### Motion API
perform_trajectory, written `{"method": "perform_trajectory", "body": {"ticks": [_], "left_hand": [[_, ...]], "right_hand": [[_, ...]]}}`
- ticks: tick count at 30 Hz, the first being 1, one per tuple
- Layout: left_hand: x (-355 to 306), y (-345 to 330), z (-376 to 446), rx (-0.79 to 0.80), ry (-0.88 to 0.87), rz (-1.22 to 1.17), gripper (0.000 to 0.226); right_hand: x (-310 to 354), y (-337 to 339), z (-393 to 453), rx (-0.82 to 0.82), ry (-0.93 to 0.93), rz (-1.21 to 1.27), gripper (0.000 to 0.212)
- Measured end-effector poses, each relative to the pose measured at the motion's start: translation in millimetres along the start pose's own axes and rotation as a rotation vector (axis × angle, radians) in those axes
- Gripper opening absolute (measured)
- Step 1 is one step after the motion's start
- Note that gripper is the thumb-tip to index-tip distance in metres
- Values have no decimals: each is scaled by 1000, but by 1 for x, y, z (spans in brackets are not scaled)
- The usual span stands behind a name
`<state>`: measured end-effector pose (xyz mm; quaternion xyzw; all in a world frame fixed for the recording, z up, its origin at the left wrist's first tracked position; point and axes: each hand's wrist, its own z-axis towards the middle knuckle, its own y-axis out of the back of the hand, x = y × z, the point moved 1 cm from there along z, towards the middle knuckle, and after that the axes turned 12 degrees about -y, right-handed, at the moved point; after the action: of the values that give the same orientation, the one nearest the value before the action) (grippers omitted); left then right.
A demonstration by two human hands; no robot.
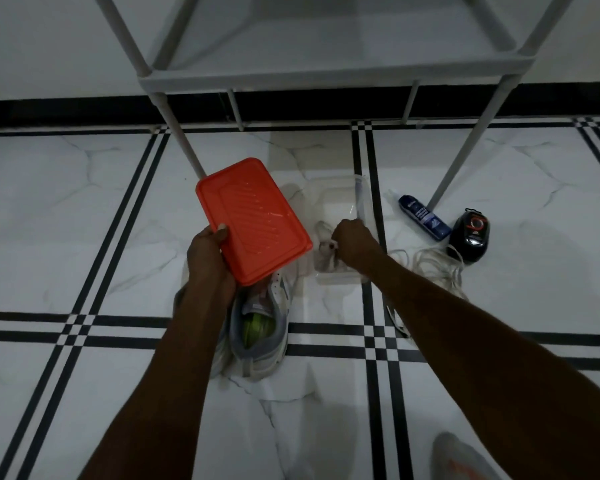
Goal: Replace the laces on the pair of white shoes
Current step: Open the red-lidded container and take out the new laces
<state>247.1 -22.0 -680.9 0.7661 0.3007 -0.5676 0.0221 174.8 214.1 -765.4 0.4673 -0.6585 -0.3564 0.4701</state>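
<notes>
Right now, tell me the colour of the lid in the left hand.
Orange-red lid, seen in the head view, held by the left hand.

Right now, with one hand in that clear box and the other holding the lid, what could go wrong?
1. The left hand holds the orange lid tilted over the shoe; it could slip and drop onto it.
2. The right hand pinches laces in the clear box; pulling might drag the light box along.
3. Loose laces on the floor lie beside the right arm and could snag.

The shoe point(260, 327) sits left of the tub point(340, 233); loose laces point(437, 268), bottle point(425, 218) and brush point(470, 235) lie right of it, below the rack point(326, 74).
</notes>
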Motion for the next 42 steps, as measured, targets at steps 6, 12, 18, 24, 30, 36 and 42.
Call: {"method": "perform_trajectory", "body": {"ticks": [6,12,18,24,30,36,42], "left_hand": [[-14,-10,-9,51,-24,-42,21],[-16,-26,-12,49,-10,-48,23],[-9,-33,-8,4,-8,-93,28],[2,-40,-17,28,20,-85,25],[12,-42,-16,48,86,-91,25],[24,-47,-5,78,99,-95,20],[34,-45,0,111,85,-74,27]], "right_hand": [[-2,95,-24,148,-102,764,16],[6,141,-91,492,17,786,18],[6,50,-129,640,28,262,19],[-11,-23,-135,318,58,13,26],[-33,11,-134,385,135,140,50],[-88,90,-117,239,-135,213,31],[-135,39,-112,259,-421,14,138]]}}
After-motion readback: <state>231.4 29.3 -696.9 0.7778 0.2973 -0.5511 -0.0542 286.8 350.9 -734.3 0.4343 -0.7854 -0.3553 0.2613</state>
